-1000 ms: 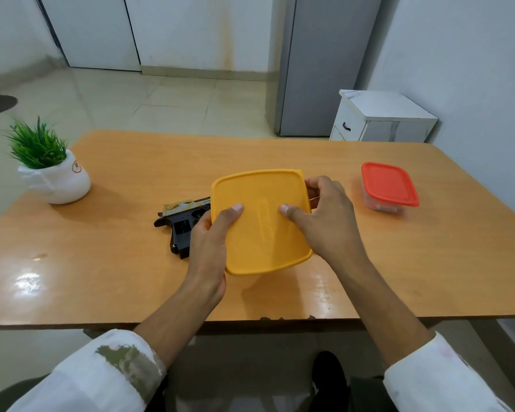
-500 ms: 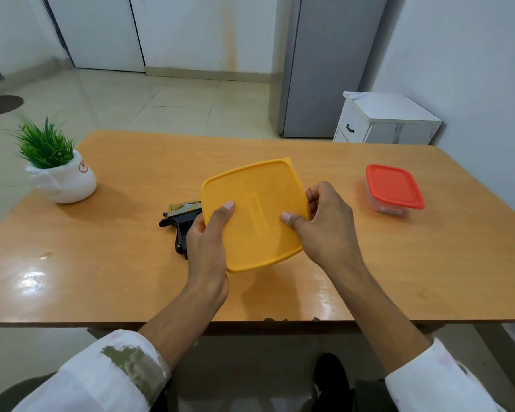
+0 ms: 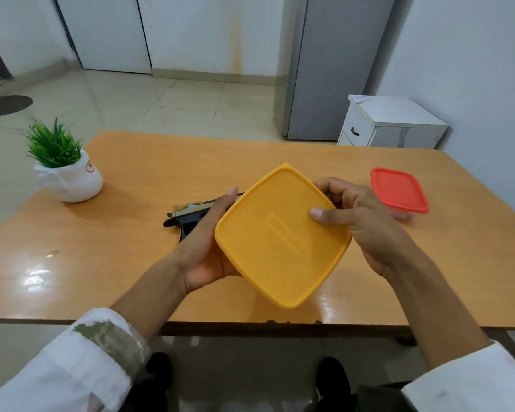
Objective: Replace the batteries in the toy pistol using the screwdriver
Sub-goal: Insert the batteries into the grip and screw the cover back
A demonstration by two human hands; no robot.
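Find the toy pistol (image 3: 188,217) lying flat on the worktop (image 3: 161,173), just behind the left grip (image 3: 208,248), front end hidden. Judge it light, rigid plastic, hardly fragile; best taken round the dark handle, pinned flat for unscrewing. See a yellow-lidded box (image 3: 280,236) held tilted above the worktop, cupped from below by the left grip, clamped at the opposite corner by the right grip (image 3: 366,221). Beyond, a red-lidded box (image 3: 399,190).

A plant (image 3: 64,171) is sitting at the table's (image 3: 161,162) far left, and a red-lidded box (image 3: 399,191) is resting at its right. A white cabinet (image 3: 393,123) is standing beyond, beside a fridge (image 3: 324,69).
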